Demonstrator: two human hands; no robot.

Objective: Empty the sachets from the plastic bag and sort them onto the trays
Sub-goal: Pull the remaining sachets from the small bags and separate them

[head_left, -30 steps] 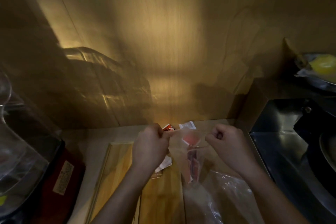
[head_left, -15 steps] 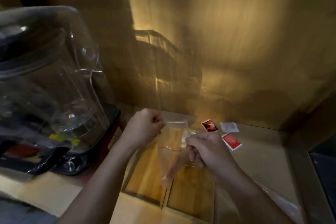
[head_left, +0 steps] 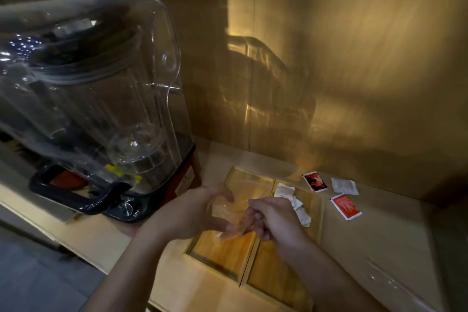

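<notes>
I hold the plastic bag (head_left: 229,220) between my two hands, just above the left tray (head_left: 228,251). My right hand (head_left: 272,218) is curled into a fist, pinching one crumpled end of the clear film. My left hand (head_left: 195,213) is half open, fingers spread and cupped around the other side of the bag, touching it rather than clamping it. The bag looks flat and slack, and I think it is empty now, though the film is clear and blurred, so a sachet tucked in a fold could escape me.

The emptying seems done or nearly so. A heap of white sachets (head_left: 293,200) lies on the right tray (head_left: 281,276), at its far end. The left tray is bare wood as far as I can see.

Three more sachets sit on the counter (head_left: 379,235) beyond the trays, near the wall: a red-and-black sachet (head_left: 314,181), a white sachet (head_left: 344,186) just beside it, and a red sachet (head_left: 345,206) nearer to me. None of these is on a tray yet, so most of the sorting is left. The blender (head_left: 101,109) stands to my left, apart from all this.
</notes>
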